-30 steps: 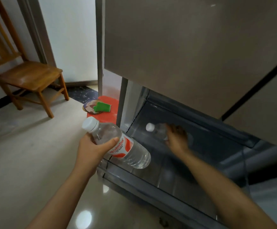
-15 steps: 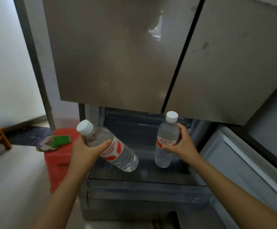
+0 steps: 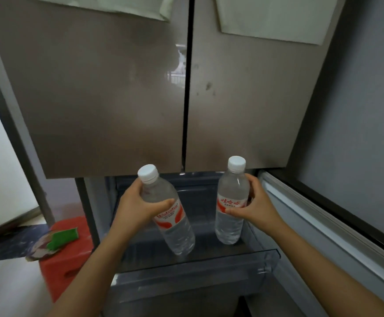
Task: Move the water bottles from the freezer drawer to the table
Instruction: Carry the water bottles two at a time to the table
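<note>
We log both arms bare and extended forward from the lower edge: left forearm (image 3: 90, 271) angled up to the right, right forearm (image 3: 323, 264) angled up to the left.

Left hand (image 3: 134, 207): fingers curled behind the upper body of the left bottle (image 3: 175, 227), left thumb (image 3: 163, 203) across its front; bottle tilted.

Right hand (image 3: 259, 207): wrapped round the right bottle (image 3: 231, 193) at label height, right thumb (image 3: 233, 211) on the label; bottle upright.

We note the hands roughly level and apart.

Two water bottles (image 3: 177, 234) (image 3: 232, 186), two hands (image 3: 134, 209) (image 3: 259, 207), one freezer drawer (image 3: 198, 259), two fridge doors (image 3: 95, 99) (image 3: 255, 110), one red stool (image 3: 67, 271)
</note>
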The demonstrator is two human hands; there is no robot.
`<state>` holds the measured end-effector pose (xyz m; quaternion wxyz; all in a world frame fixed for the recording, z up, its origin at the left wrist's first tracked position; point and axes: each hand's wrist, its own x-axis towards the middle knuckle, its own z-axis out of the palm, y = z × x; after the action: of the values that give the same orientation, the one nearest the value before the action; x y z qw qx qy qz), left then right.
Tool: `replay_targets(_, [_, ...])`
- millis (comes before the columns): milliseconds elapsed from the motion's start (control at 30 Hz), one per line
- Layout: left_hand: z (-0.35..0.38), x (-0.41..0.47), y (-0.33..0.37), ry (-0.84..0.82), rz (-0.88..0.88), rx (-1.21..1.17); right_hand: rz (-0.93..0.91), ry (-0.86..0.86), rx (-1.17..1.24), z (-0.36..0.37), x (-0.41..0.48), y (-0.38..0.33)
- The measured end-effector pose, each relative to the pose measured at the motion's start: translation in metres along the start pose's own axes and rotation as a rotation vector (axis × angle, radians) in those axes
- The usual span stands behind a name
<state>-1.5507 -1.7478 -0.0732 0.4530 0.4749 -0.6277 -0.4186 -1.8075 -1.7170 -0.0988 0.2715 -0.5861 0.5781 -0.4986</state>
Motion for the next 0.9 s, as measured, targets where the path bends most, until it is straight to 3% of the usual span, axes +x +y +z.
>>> replay_targets(300, [0.021, -0.058, 0.040, 0.332, 0.010, 0.024, -0.156, -0.151, 0.167, -0.027, -0.002, -0.020])
replay_targets(500, [0.011, -0.148, 0.044, 0.670, -0.040, 0.082, -0.256, -0.422, 0.286, -0.008, -0.017, -0.045])
replay_targets(567, [0.002, -0.191, 0.043, 0.822, -0.087, 0.084, -0.286, -0.559, 0.343, 0.016, -0.030, -0.055])
replay_targets(767, [-0.014, -0.296, 0.033, 1.071, -0.275, 0.254, -0.312, -0.873, 0.445, 0.085, -0.078, -0.081])
replay_targets(900, [-0.019, -0.380, 0.034, 1.315, -0.365, 0.274, -0.382, -1.135, 0.388, 0.139, -0.132, -0.101])
